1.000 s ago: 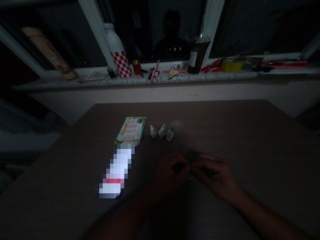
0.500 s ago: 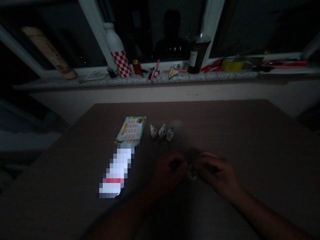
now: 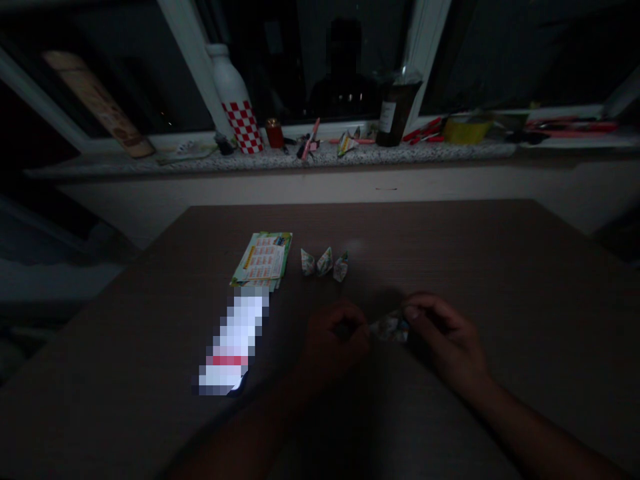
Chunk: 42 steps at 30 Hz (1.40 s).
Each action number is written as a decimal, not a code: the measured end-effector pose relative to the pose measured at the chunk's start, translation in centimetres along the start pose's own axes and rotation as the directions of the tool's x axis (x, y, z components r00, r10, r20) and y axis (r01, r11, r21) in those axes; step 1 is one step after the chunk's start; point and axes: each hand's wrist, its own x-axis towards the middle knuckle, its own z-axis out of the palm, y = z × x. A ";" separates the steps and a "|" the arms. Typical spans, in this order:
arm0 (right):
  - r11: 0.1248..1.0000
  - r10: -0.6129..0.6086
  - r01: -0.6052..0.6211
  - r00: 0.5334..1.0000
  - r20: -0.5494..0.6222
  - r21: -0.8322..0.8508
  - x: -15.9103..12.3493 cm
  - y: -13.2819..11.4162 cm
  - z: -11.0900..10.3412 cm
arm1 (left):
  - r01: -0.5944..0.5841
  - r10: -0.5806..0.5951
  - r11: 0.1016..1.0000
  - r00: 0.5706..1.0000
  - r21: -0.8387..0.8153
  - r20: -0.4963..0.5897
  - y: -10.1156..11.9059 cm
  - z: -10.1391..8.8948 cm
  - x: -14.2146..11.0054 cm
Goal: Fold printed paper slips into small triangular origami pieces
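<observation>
Between my two hands is a small piece of folded printed paper (image 3: 390, 328), dim and partly hidden by fingers. My left hand (image 3: 337, 340) pinches its left end between thumb and forefinger. On the other side, my right hand (image 3: 447, 333) grips the right end with thumb and fingertips. Beyond them, three small folded paper pieces (image 3: 325, 263) stand in a row on the table, pointed ends up. Left of that row lies a stack of printed cards (image 3: 263, 259). A lit phone (image 3: 233, 343) with a blurred screen rests just below the cards.
The dark wooden table (image 3: 450, 247) reaches to a wall under a window. On the stone sill (image 3: 280, 159) stand a white bottle with red checks (image 3: 242, 113), a small red jar (image 3: 274, 133), a dark pouch (image 3: 395, 117), a yellow container (image 3: 467, 130) and red pens (image 3: 424, 131).
My right hand has moved slightly right and up, away from my left. More of the folded paper now shows between them. The things on the table stay put.
</observation>
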 end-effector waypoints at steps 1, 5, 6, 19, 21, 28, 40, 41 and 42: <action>1.000 0.024 -0.024 0.999 -0.026 0.002 0.0 0.1 0.0 | -0.008 0.008 1.000 1.000 0.004 0.003 0.0 0.0 -0.1; 0.998 0.064 -0.062 0.994 -0.088 0.024 -0.1 0.4 0.0 | -0.085 0.084 0.996 0.996 0.027 0.042 0.1 0.3 -0.4; 0.997 0.070 -0.067 0.993 -0.099 0.036 -0.1 0.5 0.0 | -0.114 0.112 0.993 0.992 0.034 0.053 0.1 0.4 -0.5; 0.993 0.026 -0.005 0.985 -0.172 0.120 -0.9 0.0 1.6 | -0.409 0.394 0.912 0.895 0.030 0.209 -0.1 2.9 -1.7; 0.997 -0.010 0.022 0.985 -0.172 0.070 -0.8 -0.2 1.6 | -0.362 0.347 0.932 0.905 0.019 0.247 0.1 2.7 -1.8; 0.978 -0.169 0.155 0.982 -0.090 -0.137 -0.9 0.0 1.2 | 0.005 -0.017 0.998 0.979 0.057 0.203 0.7 2.1 -1.3; 0.985 -0.081 0.087 0.996 0.044 -0.147 -1.1 0.1 1.3 | 0.204 -0.199 0.979 0.960 -0.005 0.197 0.5 2.0 -0.7; 0.996 -0.040 0.045 0.998 0.054 -0.083 -1.0 0.0 1.1 | 0.226 -0.212 0.973 0.958 -0.055 0.193 0.4 1.8 -0.7; 1.000 -0.002 0.004 0.996 0.090 -0.019 -1.0 0.0 1.0 | 0.248 -0.225 0.962 0.956 -0.110 0.188 0.2 1.7 -0.7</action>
